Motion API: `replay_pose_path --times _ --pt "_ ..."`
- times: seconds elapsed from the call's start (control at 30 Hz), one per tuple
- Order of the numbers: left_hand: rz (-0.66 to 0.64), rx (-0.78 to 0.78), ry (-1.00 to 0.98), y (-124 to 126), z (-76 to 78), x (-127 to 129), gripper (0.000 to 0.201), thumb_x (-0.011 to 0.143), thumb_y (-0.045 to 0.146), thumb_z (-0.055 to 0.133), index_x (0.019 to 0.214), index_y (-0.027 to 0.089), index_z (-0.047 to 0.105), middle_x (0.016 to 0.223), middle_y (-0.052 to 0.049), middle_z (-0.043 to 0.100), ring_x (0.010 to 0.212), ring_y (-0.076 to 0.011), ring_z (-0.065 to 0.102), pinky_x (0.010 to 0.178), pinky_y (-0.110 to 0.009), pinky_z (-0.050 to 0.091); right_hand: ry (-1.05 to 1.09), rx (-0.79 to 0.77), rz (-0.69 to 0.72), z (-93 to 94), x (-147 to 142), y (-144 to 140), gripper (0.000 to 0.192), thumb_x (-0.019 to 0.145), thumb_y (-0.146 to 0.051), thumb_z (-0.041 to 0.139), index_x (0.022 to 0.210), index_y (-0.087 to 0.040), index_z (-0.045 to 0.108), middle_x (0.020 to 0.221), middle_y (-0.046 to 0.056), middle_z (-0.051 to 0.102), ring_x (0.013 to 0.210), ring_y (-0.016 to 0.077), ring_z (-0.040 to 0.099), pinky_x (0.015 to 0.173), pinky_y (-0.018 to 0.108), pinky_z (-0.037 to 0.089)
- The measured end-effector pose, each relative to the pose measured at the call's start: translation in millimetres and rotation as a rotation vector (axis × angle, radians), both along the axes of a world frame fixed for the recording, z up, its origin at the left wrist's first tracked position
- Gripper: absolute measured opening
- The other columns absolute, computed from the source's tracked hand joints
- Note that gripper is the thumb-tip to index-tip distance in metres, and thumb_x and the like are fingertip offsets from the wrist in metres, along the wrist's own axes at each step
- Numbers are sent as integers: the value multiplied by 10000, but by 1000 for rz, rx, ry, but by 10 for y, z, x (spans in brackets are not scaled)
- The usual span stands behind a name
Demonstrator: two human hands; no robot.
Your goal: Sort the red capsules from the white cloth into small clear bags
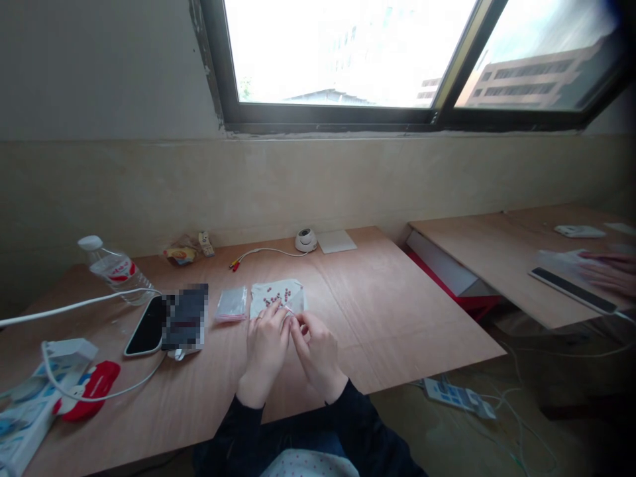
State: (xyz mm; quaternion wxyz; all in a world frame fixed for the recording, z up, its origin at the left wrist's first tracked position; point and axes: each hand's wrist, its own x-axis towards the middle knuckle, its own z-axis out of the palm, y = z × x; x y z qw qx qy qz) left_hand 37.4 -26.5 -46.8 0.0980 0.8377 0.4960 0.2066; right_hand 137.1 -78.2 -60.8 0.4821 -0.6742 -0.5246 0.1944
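Note:
My left hand (268, 338) and my right hand (317, 344) meet at the near edge of a white sheet (297, 290). The fingertips of both are pinched together. A pale, slightly pink sliver shows between them, too small and too covered to name. Several small reddish-brown bead-like pieces (279, 293) lie scattered on the sheet, just beyond my left fingers. A stack of small clear plastic bags (232, 303) with a pinkish edge lies left of the sheet. My left hand wears a ring.
Left on the wooden table (387, 311) are a water bottle (116, 268), a phone (146, 326), a pixelated dark object (185, 318), cables and a red pouch (92, 391). A dome camera (305, 240) stands at the back. Another person's blurred hands (609, 270) are at the right table.

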Motion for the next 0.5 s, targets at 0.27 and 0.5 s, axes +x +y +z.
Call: replay_pose_path --times 0.27,0.5 --pt "-10 3 -91 36 -2 -34 400 830 152 501 1216 241 558 1293 -72 553 1168 -243 506 922 -402 398 1222 -155 121 -6 -71 160 526 778 -441 587 1211 -201 411 990 73 596 814 195 630 608 281 490" --pt "-95 -113 -205 31 5 -20 402 777 43 478 1049 264 674 1241 -72 594 1140 -273 510 969 -459 329 1640 -227 319 74 62 183 311 780 -302 633 1035 -131 583 892 63 669 760 133 638 675 226 485"
